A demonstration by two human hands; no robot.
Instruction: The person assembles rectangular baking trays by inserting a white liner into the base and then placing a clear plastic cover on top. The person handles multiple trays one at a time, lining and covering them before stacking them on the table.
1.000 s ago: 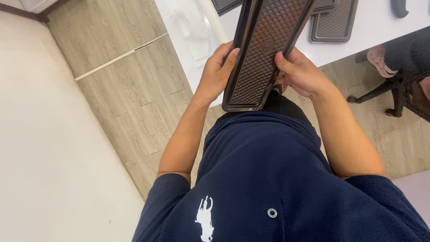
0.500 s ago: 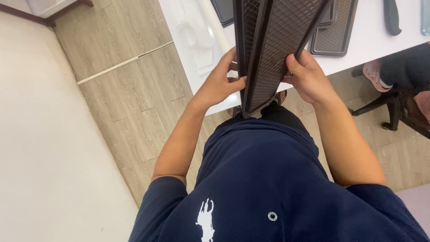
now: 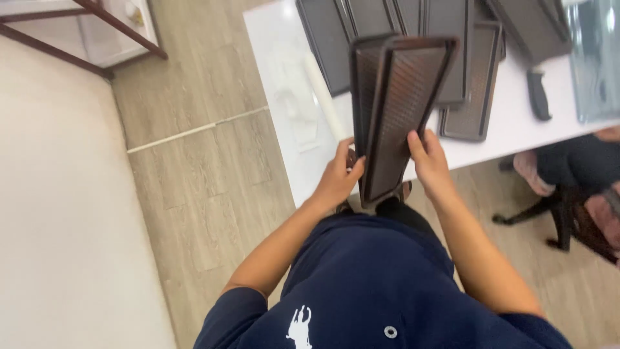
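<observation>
Dark brown mesh trays [image 3: 397,110], a thin stack, stand tilted on end just above the near edge of the white worktop [image 3: 284,58]. Their long axis runs away from the person toward the flat trays [image 3: 452,58] beyond. The left hand [image 3: 337,179] and right hand [image 3: 429,161] each clasp a lower side edge, equally near, with fingers wrapped and thumbs on the mesh face.

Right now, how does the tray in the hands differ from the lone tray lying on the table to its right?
The held tray is tipped up on end, gripped at its lower end by the left hand and right hand; the lone tray lies flat on the white table, untouched. The held tray looks brownish, the lone tray greyer. Both are long, dark, textured rectangles with raised rims.
</observation>
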